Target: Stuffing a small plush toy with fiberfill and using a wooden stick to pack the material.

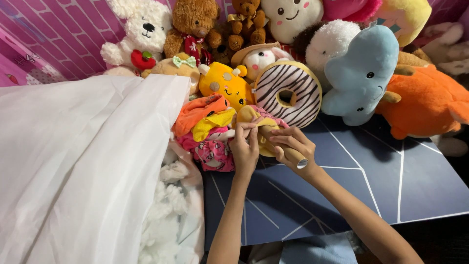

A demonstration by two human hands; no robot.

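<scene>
On your far left a large white plastic bag (73, 161) spreads across the view, its open edge running down toward loose white stuffing fibre (168, 205) piled at its foot. Just right of the bag's edge lies a heap of unstuffed toy skins (207, 132) in orange, yellow and pink, resting on the dark blue table (371, 181) with its thin white lines. Your left hand (244, 149) is closed on the edge of a small yellow and pink plush skin (256, 117), fingers pinching the fabric by its opening. Touching it from the right, your right hand (292, 146) is wrapped around a short tan tube (288, 151) whose pale end sticks out below your palm, the other end lying in the plush; the two hands sit close together over the table's near-left part. Behind them stands a row of finished toys: a white bear (141, 32) at the left, a brown teddy bear (193, 27), a yellow spotted plush (225, 83), a zebra-striped doughnut cushion (288, 93) just behind your hands, then a light blue plush (361, 73) and an orange one (425, 105) at the far right.
</scene>
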